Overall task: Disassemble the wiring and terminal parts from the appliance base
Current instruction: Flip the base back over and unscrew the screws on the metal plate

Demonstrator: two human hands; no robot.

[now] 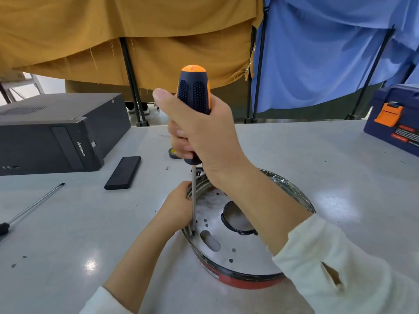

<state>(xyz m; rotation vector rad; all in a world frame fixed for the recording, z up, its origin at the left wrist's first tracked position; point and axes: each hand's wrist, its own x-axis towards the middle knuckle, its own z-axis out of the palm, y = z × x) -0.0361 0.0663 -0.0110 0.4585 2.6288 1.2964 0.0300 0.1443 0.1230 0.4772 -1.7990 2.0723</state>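
The round metal appliance base (229,252), with a red outer band and several holes in its plate, lies on the white table in front of me. A black wire loop (235,230) shows around the base's centre opening. My right hand (204,141) grips the navy and orange handle of a screwdriver (194,91), held upright. Its shaft runs down to a screw (193,234) near the left inner rim. My left hand (175,206) holds the base's left rim, fingers curled over the edge next to the shaft.
A black desktop computer case (52,134) lies at the left. A flat black bar (123,172) and a second screwdriver (29,208) lie on the table to the left. Behind my hand sits a tape roll (172,154). A blue toolbox (394,118) stands far right.
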